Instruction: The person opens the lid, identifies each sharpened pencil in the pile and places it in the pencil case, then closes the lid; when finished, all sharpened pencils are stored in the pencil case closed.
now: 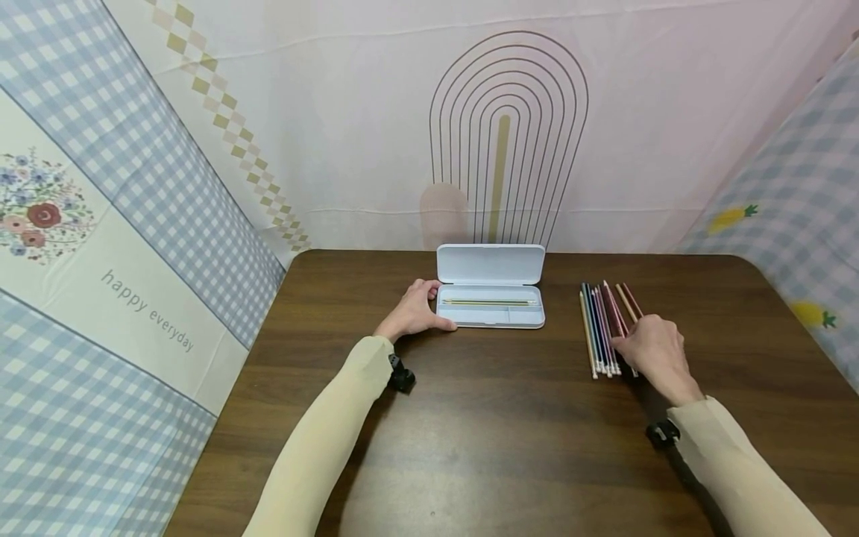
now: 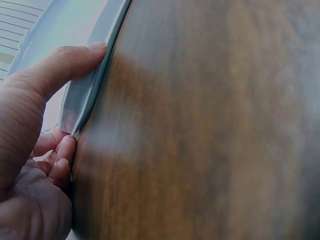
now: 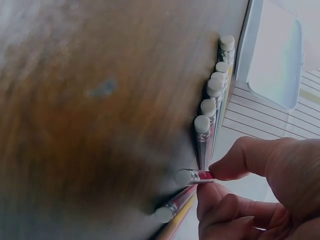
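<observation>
A white pencil case (image 1: pixel 470 316) lies at the back of the table with its lid standing up. Inside its rear compartment are thin pencils (image 1: pixel 490 302). My left hand (image 1: pixel 414 309) grips the left end of the case, thumb on the front edge and fingers round the side. To the right, colored pencils (image 1: pixel 597 332) with white erasers lie side by side, eraser ends toward me. Over their right part, my right hand (image 1: pixel 652 349) pinches a red pencil (image 3: pixel 205 175) near its eraser end, between thumb and index finger. The hand partly hides the pencils beneath it.
The brown wooden table (image 1: pixel 470 447) reaches back to a patterned cloth backdrop (image 1: pixel 362 134). A checked cloth (image 1: pixel 101 149) hangs at the left and another at the right. Each wrist wears a small black camera (image 1: pixel 401 374).
</observation>
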`<state>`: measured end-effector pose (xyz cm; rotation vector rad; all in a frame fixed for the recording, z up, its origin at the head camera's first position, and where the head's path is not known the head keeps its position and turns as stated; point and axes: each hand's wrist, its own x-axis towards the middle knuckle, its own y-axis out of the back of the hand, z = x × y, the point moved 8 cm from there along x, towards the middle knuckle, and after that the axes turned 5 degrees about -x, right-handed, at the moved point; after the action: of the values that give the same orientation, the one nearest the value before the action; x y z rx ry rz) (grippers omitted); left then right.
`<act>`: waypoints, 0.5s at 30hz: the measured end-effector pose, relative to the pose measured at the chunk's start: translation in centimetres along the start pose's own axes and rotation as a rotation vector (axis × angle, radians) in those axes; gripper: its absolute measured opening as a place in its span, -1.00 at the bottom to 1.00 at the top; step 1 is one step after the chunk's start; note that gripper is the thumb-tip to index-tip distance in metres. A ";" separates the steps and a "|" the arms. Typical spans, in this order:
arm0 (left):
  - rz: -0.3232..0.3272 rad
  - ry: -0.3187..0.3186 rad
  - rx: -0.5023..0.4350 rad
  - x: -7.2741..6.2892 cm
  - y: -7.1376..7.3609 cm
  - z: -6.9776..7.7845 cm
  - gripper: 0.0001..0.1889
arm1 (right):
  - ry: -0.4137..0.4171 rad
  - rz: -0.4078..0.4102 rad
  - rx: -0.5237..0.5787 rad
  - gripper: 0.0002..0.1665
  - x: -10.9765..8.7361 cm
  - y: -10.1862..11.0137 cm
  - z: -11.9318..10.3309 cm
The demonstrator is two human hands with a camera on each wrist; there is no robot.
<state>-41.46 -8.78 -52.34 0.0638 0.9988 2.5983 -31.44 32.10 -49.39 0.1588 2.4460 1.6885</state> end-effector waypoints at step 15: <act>0.003 0.001 -0.014 -0.1 0.0 0.1 -0.04 | 0.025 0.004 -0.007 -0.54 -1.1 1.1 -1.0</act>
<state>-41.32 -8.77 -52.24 0.0601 0.9820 2.6075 -30.59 31.41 -47.96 0.1428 2.4589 1.7112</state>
